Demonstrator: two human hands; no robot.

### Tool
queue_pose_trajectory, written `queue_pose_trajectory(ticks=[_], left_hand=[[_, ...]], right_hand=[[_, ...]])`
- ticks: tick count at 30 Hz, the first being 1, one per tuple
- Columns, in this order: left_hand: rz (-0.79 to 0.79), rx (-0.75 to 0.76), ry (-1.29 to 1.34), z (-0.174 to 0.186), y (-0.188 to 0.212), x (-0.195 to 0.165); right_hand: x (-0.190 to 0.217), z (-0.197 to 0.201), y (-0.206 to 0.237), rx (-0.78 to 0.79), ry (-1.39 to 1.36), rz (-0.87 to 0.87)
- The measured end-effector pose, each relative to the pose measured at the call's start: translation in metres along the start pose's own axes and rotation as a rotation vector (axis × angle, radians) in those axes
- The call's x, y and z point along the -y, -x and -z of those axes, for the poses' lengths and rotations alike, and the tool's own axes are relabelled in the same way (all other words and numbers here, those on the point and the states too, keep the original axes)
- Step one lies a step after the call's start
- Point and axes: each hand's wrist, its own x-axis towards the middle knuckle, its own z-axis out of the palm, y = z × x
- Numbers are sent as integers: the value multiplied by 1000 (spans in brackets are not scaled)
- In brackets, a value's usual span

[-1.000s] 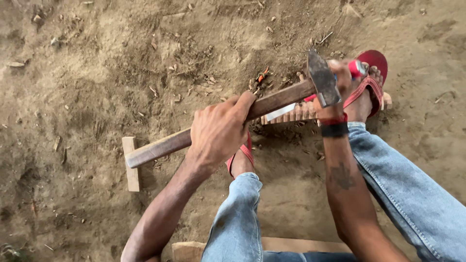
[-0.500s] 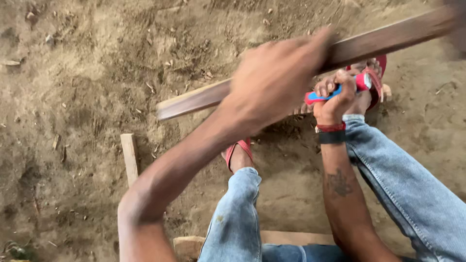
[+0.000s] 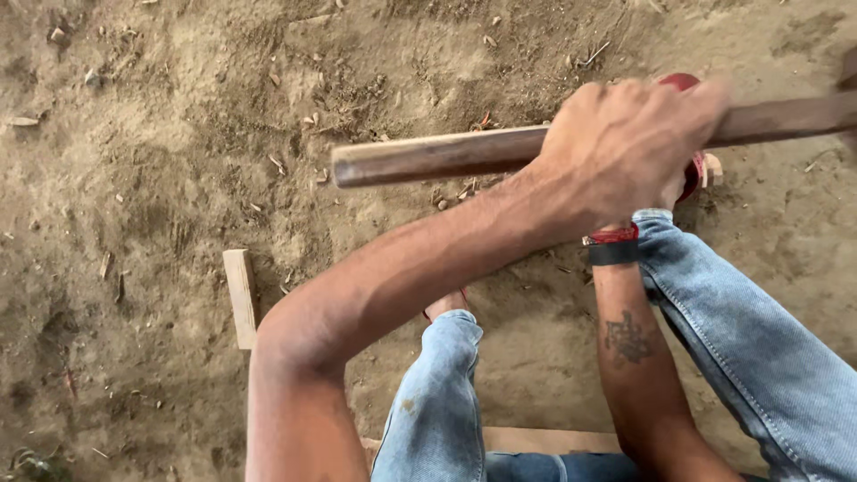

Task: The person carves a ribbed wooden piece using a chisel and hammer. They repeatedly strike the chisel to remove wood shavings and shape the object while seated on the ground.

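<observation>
Wood offcut [image 3: 241,297]: flat on dirt ground [image 3: 134,178], left.
Stick [image 3: 428,156]: long, brown, level above ground.
Left hand [image 3: 625,147]: grip clenched round stick.
Right hand: hidden behind left; grip cannot be told; forearm [image 3: 629,357] visible.
Step, judged: repositioning stick; next calls for steady lowering.

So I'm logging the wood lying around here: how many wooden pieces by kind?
Long wooden handle gripped by left hand: 1
Short wood block on dirt: 1
Plank at bottom edge: 1
Total: 3
</observation>
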Motion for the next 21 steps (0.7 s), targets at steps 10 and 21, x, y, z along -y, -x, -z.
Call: queue_pose_trajectory(ticks=[10, 21], left_hand=[[108, 185, -75, 38, 0, -18], [142, 114, -52, 91, 59, -3]], right_hand=[[3, 0, 2, 39, 81, -133], [-10, -13, 5, 45, -498, -55]])
